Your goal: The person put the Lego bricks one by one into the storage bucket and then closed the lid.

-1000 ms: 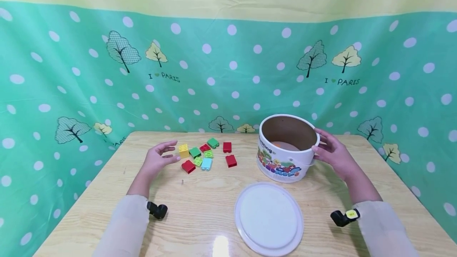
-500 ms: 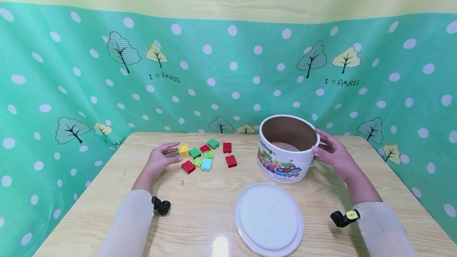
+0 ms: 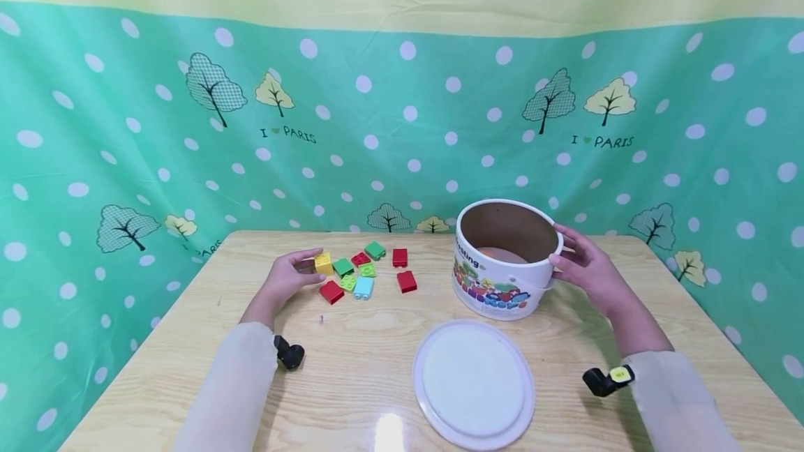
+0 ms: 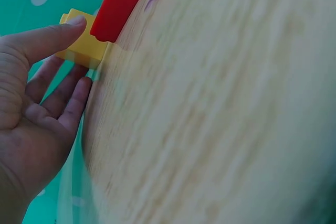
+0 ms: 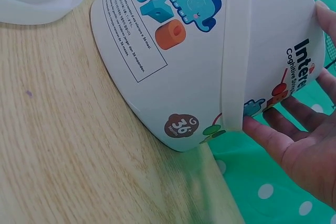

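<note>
My left hand is at a yellow toy block on the table's left side, pinching it between thumb and fingers. In the left wrist view the thumb lies across the near face of the yellow block and the fingers pass behind it. Beside it lies a red block. With thumb and fingers spread around its right side near the rim, my right hand holds a white printed bucket. The bucket stands upright and uncovered; something orange shows at its bottom. In the right wrist view the fingers touch the outer wall.
Several more blocks lie right of the yellow one, including a light blue block, a green block and a red block. A round white lid lies flat before the bucket. A dotted cloth hangs behind the table.
My left hand has moved right and slightly forward, and its thumb and fingers have come around the yellow block. The right hand and the bucket stay where they were.
</note>
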`<state>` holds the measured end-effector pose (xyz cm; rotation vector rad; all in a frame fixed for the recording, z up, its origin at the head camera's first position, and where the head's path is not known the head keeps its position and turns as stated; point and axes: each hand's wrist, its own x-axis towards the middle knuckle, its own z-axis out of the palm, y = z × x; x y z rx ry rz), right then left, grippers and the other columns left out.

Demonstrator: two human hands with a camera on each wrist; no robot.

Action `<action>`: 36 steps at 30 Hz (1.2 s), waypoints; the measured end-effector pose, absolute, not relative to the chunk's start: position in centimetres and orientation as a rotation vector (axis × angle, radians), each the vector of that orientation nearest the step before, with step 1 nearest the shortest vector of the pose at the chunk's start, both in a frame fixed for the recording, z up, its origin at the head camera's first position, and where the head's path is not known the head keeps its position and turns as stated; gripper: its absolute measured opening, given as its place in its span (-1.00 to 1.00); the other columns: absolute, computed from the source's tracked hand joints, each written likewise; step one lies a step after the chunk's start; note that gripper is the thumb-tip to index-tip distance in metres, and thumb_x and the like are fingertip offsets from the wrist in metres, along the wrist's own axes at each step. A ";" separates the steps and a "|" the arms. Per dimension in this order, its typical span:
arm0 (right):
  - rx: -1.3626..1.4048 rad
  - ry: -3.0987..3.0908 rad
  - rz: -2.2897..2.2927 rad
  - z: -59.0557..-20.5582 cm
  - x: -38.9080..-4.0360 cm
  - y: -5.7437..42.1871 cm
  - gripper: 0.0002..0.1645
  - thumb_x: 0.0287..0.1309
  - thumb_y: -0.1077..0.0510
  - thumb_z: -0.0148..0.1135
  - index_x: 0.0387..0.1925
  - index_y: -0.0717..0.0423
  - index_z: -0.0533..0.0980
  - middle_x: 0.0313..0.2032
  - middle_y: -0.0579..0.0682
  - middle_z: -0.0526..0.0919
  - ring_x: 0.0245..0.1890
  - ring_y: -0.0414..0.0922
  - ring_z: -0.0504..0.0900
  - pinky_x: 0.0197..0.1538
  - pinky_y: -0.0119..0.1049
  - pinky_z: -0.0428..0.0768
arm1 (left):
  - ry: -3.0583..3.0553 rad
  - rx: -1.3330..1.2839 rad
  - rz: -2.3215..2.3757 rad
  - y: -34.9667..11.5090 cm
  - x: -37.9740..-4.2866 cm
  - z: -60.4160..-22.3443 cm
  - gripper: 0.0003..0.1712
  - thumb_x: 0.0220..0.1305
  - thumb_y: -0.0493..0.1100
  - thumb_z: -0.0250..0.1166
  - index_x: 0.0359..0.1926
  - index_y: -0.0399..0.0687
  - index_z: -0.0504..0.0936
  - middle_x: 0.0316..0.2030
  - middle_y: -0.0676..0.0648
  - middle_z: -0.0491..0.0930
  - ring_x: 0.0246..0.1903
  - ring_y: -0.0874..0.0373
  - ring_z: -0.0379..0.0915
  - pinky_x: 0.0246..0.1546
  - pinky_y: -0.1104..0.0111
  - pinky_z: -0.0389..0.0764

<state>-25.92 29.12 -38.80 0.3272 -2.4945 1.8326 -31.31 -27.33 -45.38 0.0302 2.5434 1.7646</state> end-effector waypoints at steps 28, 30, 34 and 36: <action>0.327 -2.483 1.839 -39.1 -26.1 29.1 -0.10 0.32 -0.03 0.21 0.53 -0.11 -0.02 0.43 0.31 0.07 0.34 0.32 0.18 0.06 -0.11 0.58 | 2.656 -0.001 1.759 -27.6 -30.5 -45.0 -0.40 0.11 -0.35 0.42 0.22 -0.12 0.55 0.22 -0.21 0.45 0.19 -0.12 0.38 -0.03 0.40 0.58; 0.328 -2.481 1.841 -39.1 -26.1 29.1 -0.10 0.32 -0.03 0.21 0.53 -0.11 -0.02 0.43 0.32 0.07 0.34 0.32 0.18 0.06 -0.12 0.58 | 2.655 -0.012 1.758 -27.7 -30.3 -44.9 -0.40 0.10 -0.34 0.42 0.22 -0.10 0.56 0.22 -0.19 0.46 0.19 -0.11 0.38 -0.06 0.44 0.58; 0.334 -2.483 1.831 -39.1 -26.0 29.0 -0.11 0.34 -0.02 0.20 0.53 -0.10 -0.02 0.43 0.32 0.07 0.34 0.33 0.18 0.05 -0.14 0.59 | 2.641 -0.026 1.767 -27.8 -30.1 -44.8 -0.40 0.10 -0.33 0.42 0.22 -0.07 0.56 0.23 -0.16 0.46 0.20 -0.08 0.37 -0.07 0.48 0.56; 0.341 -2.479 1.834 -39.1 -25.9 29.0 -0.13 0.35 0.01 0.19 0.53 -0.09 -0.02 0.42 0.32 0.07 0.33 0.33 0.18 0.05 -0.15 0.59 | 2.637 -0.025 1.775 -27.8 -29.9 -44.8 -0.39 0.10 -0.33 0.42 0.22 -0.08 0.56 0.24 -0.16 0.45 0.20 -0.09 0.36 -0.06 0.48 0.55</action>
